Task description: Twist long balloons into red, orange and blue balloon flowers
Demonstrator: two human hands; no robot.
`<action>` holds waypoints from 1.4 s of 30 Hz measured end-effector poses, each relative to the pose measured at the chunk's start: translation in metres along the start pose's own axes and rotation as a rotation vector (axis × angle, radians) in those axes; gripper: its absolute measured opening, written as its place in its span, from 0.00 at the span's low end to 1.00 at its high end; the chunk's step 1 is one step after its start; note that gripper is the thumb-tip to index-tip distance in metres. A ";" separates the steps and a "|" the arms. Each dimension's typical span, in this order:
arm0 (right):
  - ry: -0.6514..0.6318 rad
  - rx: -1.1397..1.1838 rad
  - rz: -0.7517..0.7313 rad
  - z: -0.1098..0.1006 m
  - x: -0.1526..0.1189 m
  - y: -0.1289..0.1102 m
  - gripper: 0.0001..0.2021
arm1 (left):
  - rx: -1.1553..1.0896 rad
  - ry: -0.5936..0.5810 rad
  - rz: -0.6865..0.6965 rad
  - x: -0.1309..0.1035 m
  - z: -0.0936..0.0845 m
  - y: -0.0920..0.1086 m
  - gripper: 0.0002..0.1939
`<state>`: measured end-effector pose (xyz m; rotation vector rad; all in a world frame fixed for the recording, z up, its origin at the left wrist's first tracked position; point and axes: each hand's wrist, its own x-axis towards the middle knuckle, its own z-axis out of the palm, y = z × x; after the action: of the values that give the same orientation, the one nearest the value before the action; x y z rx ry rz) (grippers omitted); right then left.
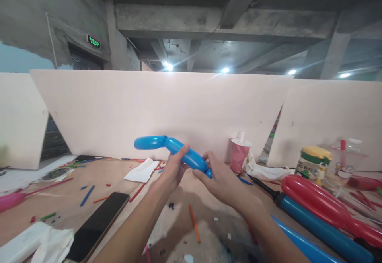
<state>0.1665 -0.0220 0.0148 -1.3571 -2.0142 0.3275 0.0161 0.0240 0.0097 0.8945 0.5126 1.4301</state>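
A long blue balloon [193, 158], twisted into segments, is held above the table in the middle of the head view. Its far segment points left, past a twist. My left hand [176, 167] is closed around the middle segment from below, thumb on top. At the near right end, my right hand [216, 177] grips the balloon by a small blue bulb, with thumb and fingers on either side. Part of that end is hidden by the right fingers.
A phone [100, 225] lies at the left front, near white tissue [55, 243]. Uninflated balloons, such as an orange one [194, 224], are scattered about. To the right are a blue pump [319, 223], a red balloon [319, 199], a pink cup [239, 155] and a yellow-lidded tub [313, 161]. White boards [167, 108] stand behind.
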 end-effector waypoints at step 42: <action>-0.232 0.620 0.249 -0.056 -0.013 -0.007 0.22 | 0.940 -0.382 0.391 -0.008 -0.014 0.032 0.25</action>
<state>0.2013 -0.0456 0.0549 -1.1944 -1.6968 1.1611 -0.0156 0.0166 0.0245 2.0641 0.7554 1.2852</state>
